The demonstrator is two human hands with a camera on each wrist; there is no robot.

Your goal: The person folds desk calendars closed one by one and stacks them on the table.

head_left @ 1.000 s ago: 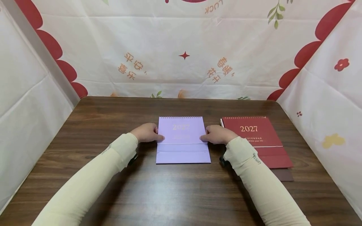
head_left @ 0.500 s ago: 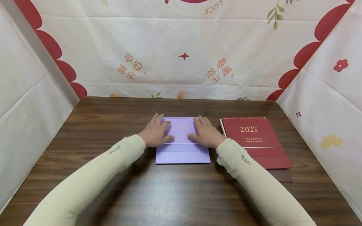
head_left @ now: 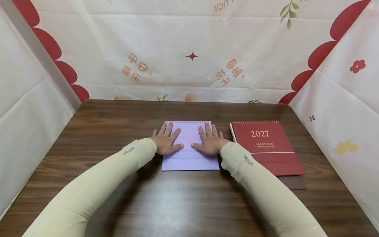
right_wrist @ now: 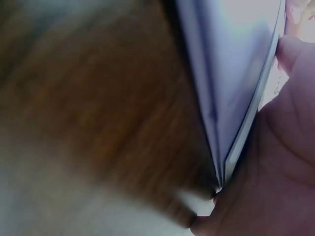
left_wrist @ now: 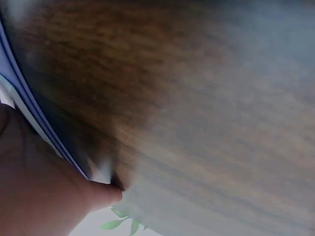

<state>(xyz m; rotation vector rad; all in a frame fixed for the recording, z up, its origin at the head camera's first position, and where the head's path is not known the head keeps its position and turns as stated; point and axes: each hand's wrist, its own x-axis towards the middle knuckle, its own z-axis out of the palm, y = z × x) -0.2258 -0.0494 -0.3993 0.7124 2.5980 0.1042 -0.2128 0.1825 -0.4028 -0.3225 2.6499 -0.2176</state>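
Observation:
A lilac desk calendar with a spiral binding along its far edge lies on the brown wooden table. My left hand rests on the left part of its cover, fingers straight and spread, thumb pointing inward. On the right part, my right hand lies the same way, its fingers reaching toward the spiral. Between the hands the printing on the cover is faint. In the right wrist view, the lilac calendar's side shows its folded stand and page block beside the palm. A thin strip of the calendar's edge appears in the left wrist view.
To the right lies a red 2027 desk calendar with a dark brown flat piece showing under its near edge. The wooden table is bordered by a white patterned cloth at the back and sides.
Both hands have gone from pinching the calendar's side edges to lying spread on its cover, moving inward over it. The calendar has stayed in place.

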